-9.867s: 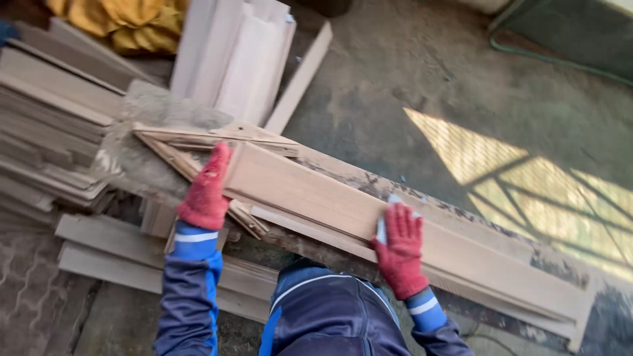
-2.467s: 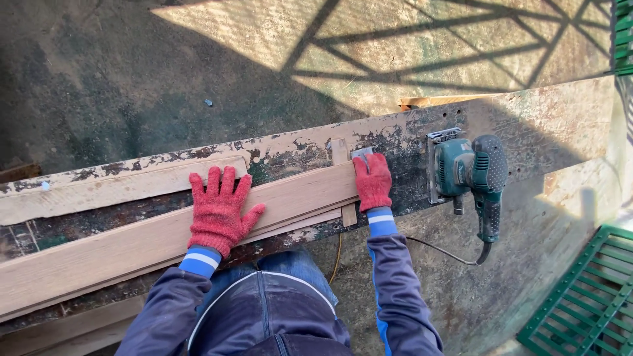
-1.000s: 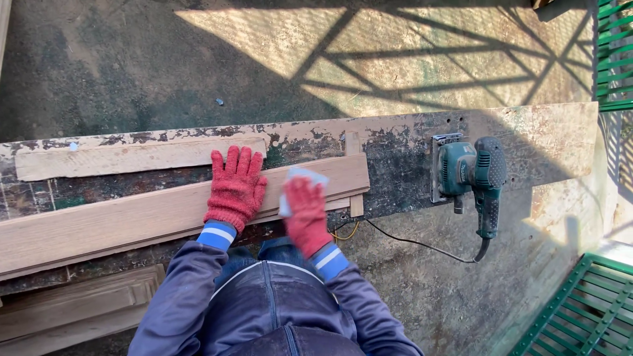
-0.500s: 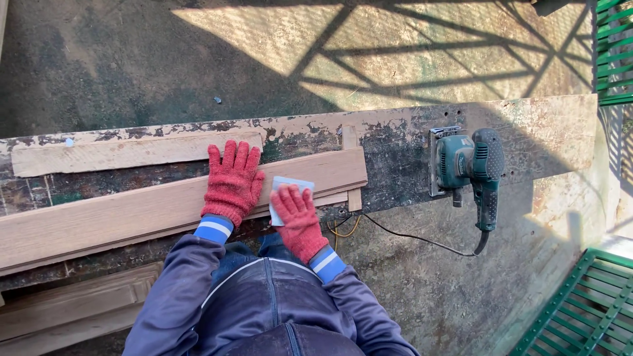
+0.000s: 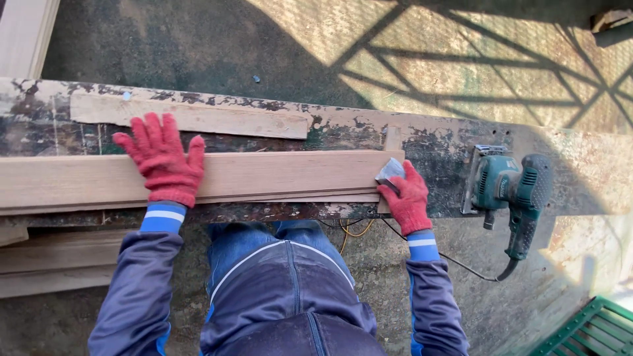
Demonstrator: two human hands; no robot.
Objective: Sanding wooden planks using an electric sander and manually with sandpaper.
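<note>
Sanding by hand at the right end of a long pale wooden board [image 5: 264, 177], which lies lengthwise on the paint-flaked dark tabletop [image 5: 435, 142]. Right hand [image 5: 407, 198], red knit glove: fingers clenched on a small grey sandpaper sheet [image 5: 389, 171] against the board's end. Left hand [image 5: 161, 158]: fingers spread flat, released, pressing the board. Green electric sander [image 5: 508, 188]: idle, just beside. Progress judged: surface looks pale and even; end edge in hand.
</note>
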